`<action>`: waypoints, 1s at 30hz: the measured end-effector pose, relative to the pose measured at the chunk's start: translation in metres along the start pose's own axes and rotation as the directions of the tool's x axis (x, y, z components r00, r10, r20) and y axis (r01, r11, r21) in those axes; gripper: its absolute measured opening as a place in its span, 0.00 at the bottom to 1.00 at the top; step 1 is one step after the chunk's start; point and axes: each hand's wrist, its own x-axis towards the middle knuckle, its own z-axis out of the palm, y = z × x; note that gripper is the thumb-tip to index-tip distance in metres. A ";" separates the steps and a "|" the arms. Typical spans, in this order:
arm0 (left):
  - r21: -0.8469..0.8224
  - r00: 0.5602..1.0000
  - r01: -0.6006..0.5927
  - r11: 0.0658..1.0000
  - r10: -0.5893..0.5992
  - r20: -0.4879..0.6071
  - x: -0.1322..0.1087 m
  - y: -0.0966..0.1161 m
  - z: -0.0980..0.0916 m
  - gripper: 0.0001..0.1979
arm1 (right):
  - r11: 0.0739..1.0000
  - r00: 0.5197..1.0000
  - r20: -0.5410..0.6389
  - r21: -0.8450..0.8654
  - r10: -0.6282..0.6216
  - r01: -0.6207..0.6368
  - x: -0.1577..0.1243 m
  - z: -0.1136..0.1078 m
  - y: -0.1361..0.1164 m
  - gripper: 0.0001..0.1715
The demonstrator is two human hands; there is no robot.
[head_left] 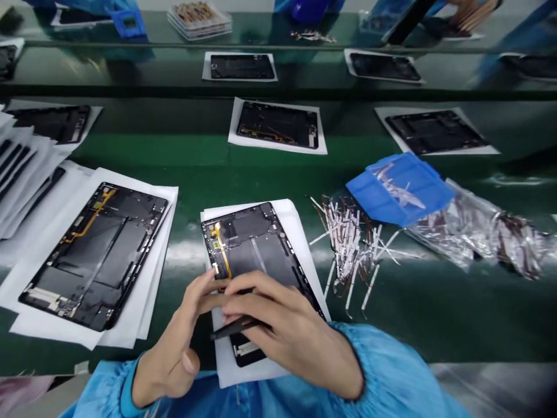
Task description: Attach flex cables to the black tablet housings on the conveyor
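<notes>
The tablet housing (278, 255) lies directly under both hands on the worktop (191, 168), its long axis running away from the person and tilting leftward; the right hand (296, 331), gripping slim black tweezers (232, 328), spans its middle; the left hand (174, 337), thumb wide of its fingers, reaches its left edge; bare worktop separates it from the left-hand housing (104, 249); white strips (346, 232) crowd the right.

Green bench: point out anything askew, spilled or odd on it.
The white strips lie in a loose, splayed heap right of the device being handled, as if spilled. Behind them, the blue tray sits aslant, apparently propped on the clear bag. Both may be ordinary working clutter.
</notes>
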 end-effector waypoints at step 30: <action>0.779 0.929 -0.353 0.518 0.091 0.360 -0.009 -0.014 -0.024 0.42 | 0.925 0.931 -0.129 0.224 0.341 -0.307 0.024 -0.002 0.059 0.01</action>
